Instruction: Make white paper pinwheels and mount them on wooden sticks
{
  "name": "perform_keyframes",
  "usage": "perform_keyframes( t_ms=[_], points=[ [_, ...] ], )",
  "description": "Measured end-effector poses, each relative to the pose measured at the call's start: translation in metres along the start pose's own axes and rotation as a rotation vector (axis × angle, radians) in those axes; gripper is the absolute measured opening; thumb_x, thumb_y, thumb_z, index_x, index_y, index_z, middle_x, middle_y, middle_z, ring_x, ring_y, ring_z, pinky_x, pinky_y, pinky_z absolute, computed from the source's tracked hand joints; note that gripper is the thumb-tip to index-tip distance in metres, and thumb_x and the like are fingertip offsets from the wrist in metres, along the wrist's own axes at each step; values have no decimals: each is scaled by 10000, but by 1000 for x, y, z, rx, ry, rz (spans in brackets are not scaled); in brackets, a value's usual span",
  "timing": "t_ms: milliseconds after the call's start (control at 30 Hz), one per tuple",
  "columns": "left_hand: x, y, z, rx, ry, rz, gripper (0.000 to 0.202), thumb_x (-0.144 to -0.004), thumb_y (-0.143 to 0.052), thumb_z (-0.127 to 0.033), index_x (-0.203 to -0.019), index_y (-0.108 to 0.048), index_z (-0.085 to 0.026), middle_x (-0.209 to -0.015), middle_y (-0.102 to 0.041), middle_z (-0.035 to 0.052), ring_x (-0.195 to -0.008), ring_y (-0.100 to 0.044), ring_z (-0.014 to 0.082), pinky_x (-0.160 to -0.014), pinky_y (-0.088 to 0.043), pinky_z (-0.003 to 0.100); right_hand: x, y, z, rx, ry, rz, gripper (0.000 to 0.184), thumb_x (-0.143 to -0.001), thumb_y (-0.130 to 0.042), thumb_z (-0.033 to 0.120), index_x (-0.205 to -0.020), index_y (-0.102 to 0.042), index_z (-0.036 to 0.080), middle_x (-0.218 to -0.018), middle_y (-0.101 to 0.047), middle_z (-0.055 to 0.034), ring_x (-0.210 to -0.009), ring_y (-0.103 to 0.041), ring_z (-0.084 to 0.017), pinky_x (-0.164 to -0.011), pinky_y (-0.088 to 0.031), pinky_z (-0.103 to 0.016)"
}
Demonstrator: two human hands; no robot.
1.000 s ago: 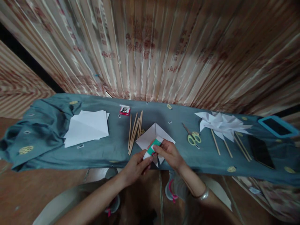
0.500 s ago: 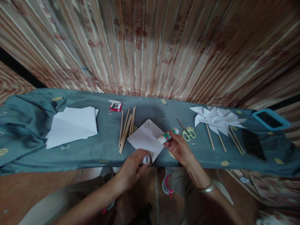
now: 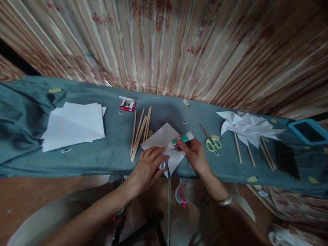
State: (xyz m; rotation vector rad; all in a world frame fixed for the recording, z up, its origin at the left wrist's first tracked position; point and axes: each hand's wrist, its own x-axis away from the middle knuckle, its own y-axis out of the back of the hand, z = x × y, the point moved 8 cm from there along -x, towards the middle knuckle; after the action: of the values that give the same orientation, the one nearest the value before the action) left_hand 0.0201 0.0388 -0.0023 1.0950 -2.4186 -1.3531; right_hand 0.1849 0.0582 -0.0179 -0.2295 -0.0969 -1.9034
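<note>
A square sheet of white paper (image 3: pixel 157 137) lies cornerwise at the table's near edge, with slits showing at its top and bottom corners. In my right hand (image 3: pixel 196 155) is a green and white glue stick (image 3: pixel 185 137), tilted, its tip at the middle of the sheet. My left hand (image 3: pixel 147 167) rests over the sheet's lower left part, fingertips on the paper. A round white cap (image 3: pixel 162 165) shows tucked within its fingers. Scissors (image 3: pixel 211 141) with pale green handles lie right of my right hand, and several wooden sticks (image 3: pixel 139 135) lie left of the sheet.
A stack of white paper (image 3: pixel 74 124) lies at left. Behind the sticks stands an open red box (image 3: pixel 127 105) of small metal pieces. To the right are paper pinwheels (image 3: pixel 247 124) with sticks, a dark phone (image 3: pixel 286 160) and a blue-framed device (image 3: pixel 309 131). A curtain (image 3: pixel 153 51) hangs behind.
My right hand has brought the glue stick left onto the middle of the sheet. My left hand has moved up onto the paper, with the cap still in its fingers. The view has shifted slightly.
</note>
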Motion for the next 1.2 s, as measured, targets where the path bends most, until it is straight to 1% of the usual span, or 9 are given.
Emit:
perform_keyframes(
  t_ms=[133, 233, 400, 567, 833, 933, 1000, 1100, 1200],
  points=[
    [-1, 0, 0, 13, 1, -23, 336, -887, -548, -227, -1223, -548, -217, -1359, -515, 120, -1296, -388, 299, -1010, -382, 529, -3, 4, -12, -196, -106, -26, 385, -586, -811, 478, -741, -618, 183, -651, -653, 19, -531, -594, -103, -542, -540, -233],
    [-3, 5, 0, 116, -12, -55, 341, -907, -496, -212, -1247, -519, -188, -1288, -566, 128, -1235, -462, 263, -1004, -420, 481, -4, 3, -17, -307, -182, 38, 327, -632, -791, 448, -736, -610, 196, -663, -658, 15, -532, -593, -98, -526, -532, -216],
    [-2, 12, 8, 291, 84, -80, 263, -902, -433, -147, -1140, -542, -173, -1055, -638, 90, -995, -606, 190, -890, -503, 346, -1, -1, -13, -292, -183, 133, 280, -711, -721, 470, -755, -616, 214, -708, -689, -3, -582, -630, -127, -575, -550, -252],
    [-3, 14, 9, 320, 124, -75, 220, -868, -450, -119, -1057, -553, -169, -964, -628, 67, -918, -614, 179, -847, -503, 321, 3, -3, -7, -309, -183, 130, 292, -711, -712, 494, -785, -636, 222, -764, -706, -29, -742, -679, -178, -701, -568, -304],
    [-7, 12, 6, 248, 117, -60, 53, -886, -510, -194, -846, -543, -186, -829, -601, 35, -829, -595, 177, -747, -496, 308, -1, 6, -9, -317, -185, 69, 339, -621, -791, 462, -818, -680, 210, -816, -720, -29, -734, -666, -172, -702, -562, -308],
    [-9, 10, 3, 177, 49, -48, 76, -898, -528, -213, -944, -575, -176, -906, -636, 59, -884, -594, 195, -783, -501, 337, -3, 11, -3, -161, -66, 24, 332, -612, -803, 428, -822, -678, 204, -771, -711, -11, -718, -655, -158, -713, -543, -298],
    [-9, 9, 1, 107, -4, -56, 181, -890, -546, -206, -1064, -581, -168, -1071, -646, 96, -1024, -572, 231, -876, -485, 399, -3, 12, 0, -46, 0, 1, 315, -615, -799, 417, -811, -674, 205, -728, -700, 3, -680, -643, -148, -692, -528, -290],
    [-8, 6, 1, 10, -45, -70, 273, -882, -560, -208, -1151, -581, -160, -1290, -570, 133, -1248, -449, 287, -997, -414, 484, -2, 10, 1, 77, 61, -12, 301, -622, -787, 418, -788, -662, 201, -696, -691, 8, -633, -626, -144, -640, -506, -282],
    [-7, -1, 3, -31, -40, -39, 328, -867, -588, -234, -1187, -581, -161, -1353, -525, 149, -1348, -336, 316, -1037, -365, 532, 0, 8, 2, 191, 112, -3, 297, -659, -758, 425, -809, -653, 191, -721, -695, -8, -648, -636, -160, -639, -505, -292]
  ],
)
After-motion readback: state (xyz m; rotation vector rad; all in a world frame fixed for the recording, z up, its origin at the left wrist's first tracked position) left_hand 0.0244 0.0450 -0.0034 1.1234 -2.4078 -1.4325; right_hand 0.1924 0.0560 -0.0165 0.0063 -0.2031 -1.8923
